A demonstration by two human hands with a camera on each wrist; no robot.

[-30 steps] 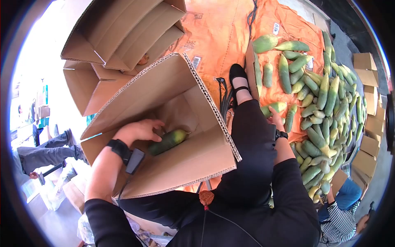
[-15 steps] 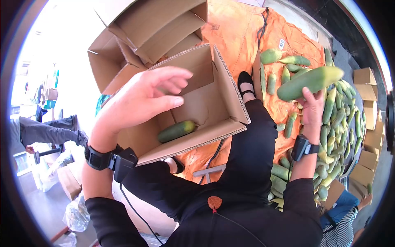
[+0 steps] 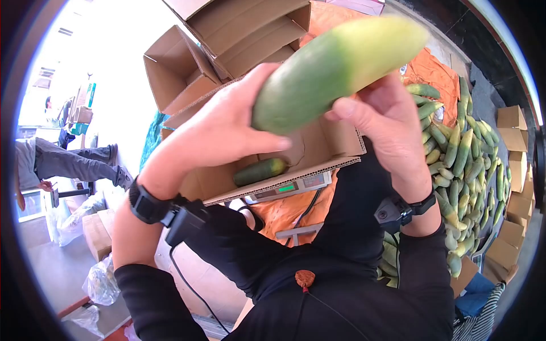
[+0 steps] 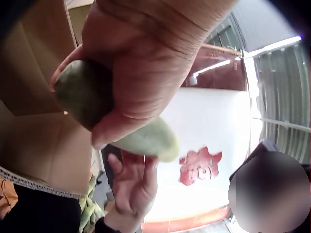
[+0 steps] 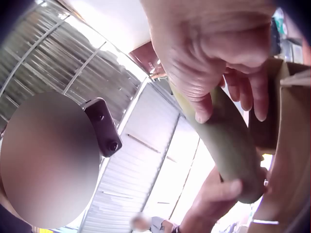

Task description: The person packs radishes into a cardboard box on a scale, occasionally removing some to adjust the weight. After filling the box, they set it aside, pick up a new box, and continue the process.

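Note:
A large green radish (image 3: 335, 74), dark at one end and yellowish at the other, is held up between both hands above an open cardboard box (image 3: 335, 132). My left hand (image 3: 219, 128) grips its darker end, thumb along the near side. At the paler half is my right hand (image 3: 392, 128), its thumb against the lower edge and its fingers partly hidden behind. In the left wrist view, the left thumb and fingers wrap the radish (image 4: 87, 94). Inside the box lies a smaller green radish (image 3: 259, 171) with a thin root.
Below the box is a scale (image 3: 287, 188) with a lit green display. A big pile of green radishes (image 3: 460, 153) covers the ground at right. More open cartons (image 3: 179, 68) stand beyond the box. People are at the left and lower right edges.
The right hand has lifted a radish from the pile and carried it left over the box. The left hand has come out of the box and taken hold of the radish's darker end.

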